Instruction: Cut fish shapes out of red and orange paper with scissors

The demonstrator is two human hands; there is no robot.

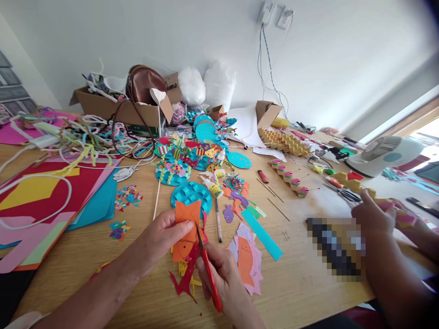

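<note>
You were trimming orange paper.
Left hand pinched it; right hand gripped scissors (next snip seemingly needed steady paper).

The table (pale wood) bears a pen and blue strip.

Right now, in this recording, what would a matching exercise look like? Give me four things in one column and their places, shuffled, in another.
Things
1. red-handled scissors
2. orange paper with drawn lines
3. brown bag
4. blue paper strip

Places
A. at the open cardboard box near the wall
B. in the grip of the left hand
C. lying on the table, right of the pen
D. in the grip of the right hand

Pairs: 1-D, 2-B, 3-A, 4-C
</note>
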